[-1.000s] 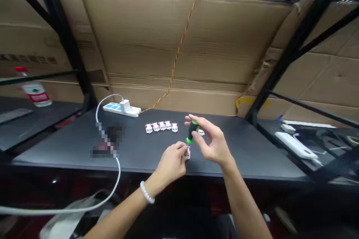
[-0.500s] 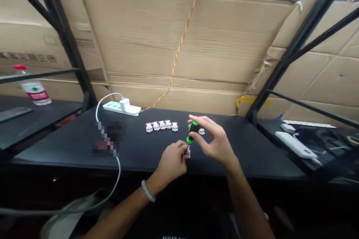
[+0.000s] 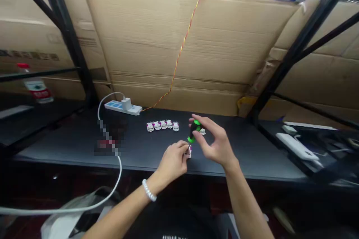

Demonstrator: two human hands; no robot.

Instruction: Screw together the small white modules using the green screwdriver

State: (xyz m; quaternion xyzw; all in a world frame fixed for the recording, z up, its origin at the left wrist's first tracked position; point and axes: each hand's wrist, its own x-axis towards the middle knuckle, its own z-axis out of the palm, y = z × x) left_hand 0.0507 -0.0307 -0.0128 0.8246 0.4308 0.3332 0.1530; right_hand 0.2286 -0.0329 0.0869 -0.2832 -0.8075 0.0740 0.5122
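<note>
My right hand (image 3: 211,138) is closed around a green and black screwdriver (image 3: 194,131), which tilts slightly with its shaft pointing down. The tip meets a small white and purple part (image 3: 189,152) near the table's front edge. My left hand (image 3: 174,158) pinches that part, and its fingers hide much of it and the screwdriver's tip. Behind my hands, several similar white and purple parts (image 3: 163,124) lie in a row. One more small white part (image 3: 202,132) lies just beyond the right hand, partly covered by it.
On the black table (image 3: 134,145), a white power strip (image 3: 123,108) with a plug and white cable (image 3: 120,171) stands at the back left. A cardboard wall (image 3: 140,44) closes off the back. Black metal posts (image 3: 283,71) flank both sides. A bottle (image 3: 38,89) stands far left.
The screwdriver leans a little differently in my right hand, with its handle slightly turned. Both hands keep nearly the same places, and the whole view has shifted slightly.
</note>
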